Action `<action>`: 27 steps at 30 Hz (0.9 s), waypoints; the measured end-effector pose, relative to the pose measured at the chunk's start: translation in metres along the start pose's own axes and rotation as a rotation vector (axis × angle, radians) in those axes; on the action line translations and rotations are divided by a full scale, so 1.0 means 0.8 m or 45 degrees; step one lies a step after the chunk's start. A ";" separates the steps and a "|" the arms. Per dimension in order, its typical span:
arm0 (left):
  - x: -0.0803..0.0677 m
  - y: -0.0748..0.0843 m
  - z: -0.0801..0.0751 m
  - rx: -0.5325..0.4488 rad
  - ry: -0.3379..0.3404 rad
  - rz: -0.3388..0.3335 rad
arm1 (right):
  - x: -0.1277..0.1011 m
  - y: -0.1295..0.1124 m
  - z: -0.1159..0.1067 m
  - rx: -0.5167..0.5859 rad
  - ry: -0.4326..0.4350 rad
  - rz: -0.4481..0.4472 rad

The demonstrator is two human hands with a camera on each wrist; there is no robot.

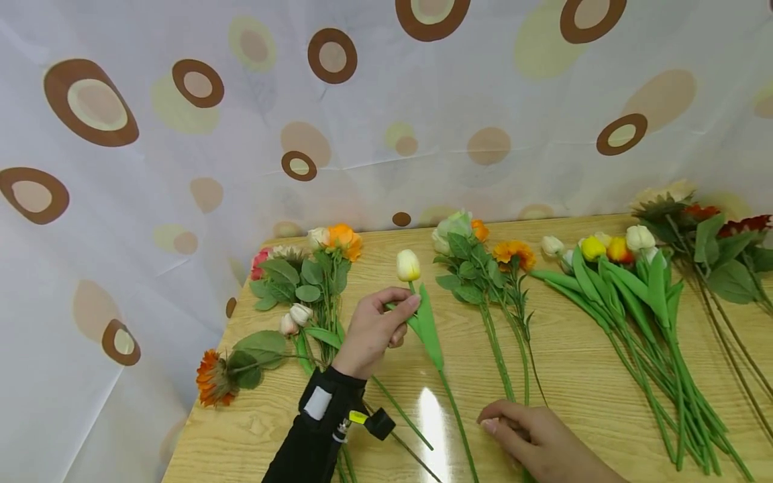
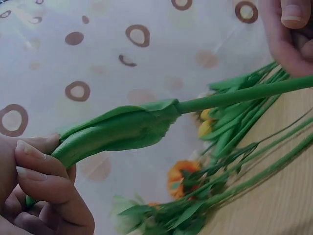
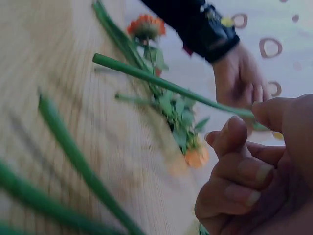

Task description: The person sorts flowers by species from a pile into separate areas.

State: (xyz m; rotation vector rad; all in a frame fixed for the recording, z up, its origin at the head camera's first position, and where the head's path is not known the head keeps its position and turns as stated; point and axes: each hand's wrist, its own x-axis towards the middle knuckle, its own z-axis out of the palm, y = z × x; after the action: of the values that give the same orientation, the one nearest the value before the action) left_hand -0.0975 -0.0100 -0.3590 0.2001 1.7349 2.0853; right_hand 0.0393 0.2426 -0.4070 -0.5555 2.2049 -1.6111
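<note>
While the left hand (image 1: 374,329) pinches a cream tulip (image 1: 408,265) just under its bloom, the right hand (image 1: 531,433) takes the same stem lower down.

Reaching in from a black sleeve (image 1: 314,436) with a wrist strap, the left hand has thumb and fingers curled round the stem and the base of the green leaf (image 1: 427,325); the left wrist view shows the fingertips (image 2: 29,161) pressed on the leaf's end. Near the table's front edge the right hand is turned palm down, its fingers curled, and the right wrist view shows thumb and forefinger meeting on the thin green stem (image 3: 161,83). Held slantwise, the tulip lies over the wooden table (image 1: 580,376), between a rose bunch (image 1: 308,275) at left and a second bunch (image 1: 477,261) at right; a tulip bundle (image 1: 628,282) lies farther right.
</note>
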 end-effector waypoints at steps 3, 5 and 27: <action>0.001 -0.009 0.021 -0.073 -0.054 -0.020 | 0.006 -0.005 0.012 0.215 -0.122 -0.068; 0.002 -0.014 0.031 -0.096 -0.079 -0.029 | 0.007 -0.007 0.017 0.295 -0.156 -0.089; -0.036 -0.026 -0.059 1.278 0.282 0.042 | -0.092 0.030 -0.137 -1.269 0.779 0.410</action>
State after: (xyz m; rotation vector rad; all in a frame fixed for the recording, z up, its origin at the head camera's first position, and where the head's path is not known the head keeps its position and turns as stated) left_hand -0.0841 -0.0615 -0.3846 0.2812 2.7802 1.0962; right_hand 0.0454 0.3762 -0.3944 0.1246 3.2797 -0.4399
